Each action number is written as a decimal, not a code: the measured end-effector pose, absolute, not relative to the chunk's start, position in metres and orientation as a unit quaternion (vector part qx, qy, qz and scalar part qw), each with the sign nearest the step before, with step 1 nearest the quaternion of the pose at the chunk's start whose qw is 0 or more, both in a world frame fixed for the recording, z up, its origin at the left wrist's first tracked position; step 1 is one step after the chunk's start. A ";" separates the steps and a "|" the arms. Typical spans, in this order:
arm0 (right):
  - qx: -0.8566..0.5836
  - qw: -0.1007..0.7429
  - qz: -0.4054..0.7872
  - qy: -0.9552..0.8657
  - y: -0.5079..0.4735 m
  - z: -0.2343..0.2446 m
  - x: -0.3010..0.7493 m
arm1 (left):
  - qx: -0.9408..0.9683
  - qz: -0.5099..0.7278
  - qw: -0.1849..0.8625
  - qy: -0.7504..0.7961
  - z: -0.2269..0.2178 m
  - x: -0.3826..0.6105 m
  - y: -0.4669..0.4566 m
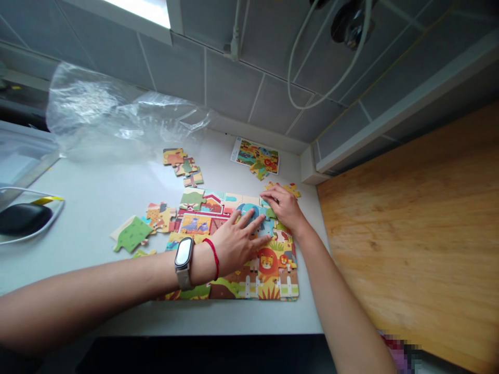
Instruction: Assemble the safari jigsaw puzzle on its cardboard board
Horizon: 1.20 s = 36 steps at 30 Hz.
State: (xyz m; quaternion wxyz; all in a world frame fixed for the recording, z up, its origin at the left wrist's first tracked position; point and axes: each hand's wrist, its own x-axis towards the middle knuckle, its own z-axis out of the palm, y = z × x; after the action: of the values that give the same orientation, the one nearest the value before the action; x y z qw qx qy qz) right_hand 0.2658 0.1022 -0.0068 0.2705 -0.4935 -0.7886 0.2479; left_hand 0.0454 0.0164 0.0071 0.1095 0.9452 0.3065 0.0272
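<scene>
A colourful animal jigsaw puzzle lies partly joined on the white counter. My left hand rests flat on its middle with fingers stretched out, a watch and a red cord on the wrist. My right hand presses with curled fingers on the puzzle's upper right edge, touching a piece there. Whether it grips that piece is unclear. Loose pieces lie behind the puzzle, and others, among them a green piece, lie to the left.
A reference picture card lies near the tiled wall. A crumpled clear plastic bag sits at the back left. A black object with a white cable is at far left. A wooden board adjoins on the right.
</scene>
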 end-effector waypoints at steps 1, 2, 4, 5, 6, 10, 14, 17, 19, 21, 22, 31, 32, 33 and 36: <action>-0.493 0.269 0.247 -0.790 0.102 -0.008 0.266 | 0.945 0.028 0.108 0.306 0.007 0.046 0.017; -0.491 0.270 0.246 -0.791 0.102 -0.009 0.265 | 0.946 0.028 0.108 0.305 0.008 0.046 0.017; -0.488 0.277 0.234 -0.794 0.102 -0.010 0.265 | 0.946 0.027 0.106 0.304 0.010 0.046 0.019; -0.490 0.284 0.221 -0.794 0.101 -0.011 0.265 | 0.947 0.026 0.106 0.303 0.012 0.046 0.019; -0.495 0.289 0.205 -0.793 0.099 -0.011 0.265 | 0.947 0.025 0.107 0.302 0.013 0.046 0.020; -0.526 0.305 0.162 -0.777 0.092 -0.011 0.268 | 0.947 0.028 0.108 0.302 0.015 0.046 0.021; -0.529 0.301 0.165 -0.776 0.082 -0.010 0.272 | 0.948 0.030 0.104 0.301 0.017 0.046 0.022; -0.525 0.294 0.181 -0.778 0.076 -0.011 0.275 | 0.949 0.026 0.101 0.299 0.019 0.046 0.023; -0.523 0.290 0.195 -0.777 0.075 -0.012 0.276 | 0.949 0.022 0.098 0.300 0.019 0.046 0.023; -0.521 0.289 0.204 -0.777 0.075 -0.013 0.277 | 0.948 0.023 0.096 0.302 0.019 0.046 0.023; -0.521 0.288 0.206 -0.777 0.076 -0.013 0.277 | 0.948 0.024 0.095 0.302 0.019 0.046 0.023; -0.514 0.275 0.197 -0.788 0.072 -0.009 0.273 | 0.949 0.027 0.105 0.297 0.017 0.047 0.024; -0.513 0.275 0.197 -0.789 0.071 -0.008 0.273 | 0.949 0.024 0.106 0.297 0.018 0.047 0.024; -0.511 0.274 0.198 -0.790 0.071 -0.007 0.273 | 0.949 0.022 0.107 0.297 0.019 0.047 0.024; -0.510 0.270 0.208 -0.790 0.070 -0.005 0.273 | 0.948 0.013 0.108 0.300 0.021 0.048 0.024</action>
State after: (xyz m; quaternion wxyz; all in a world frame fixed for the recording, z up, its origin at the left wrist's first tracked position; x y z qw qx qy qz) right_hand 0.2726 0.0698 -0.0054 0.2702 -0.5095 -0.7900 0.2081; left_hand 0.0477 0.0240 0.0210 0.1080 0.9477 0.3001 0.0133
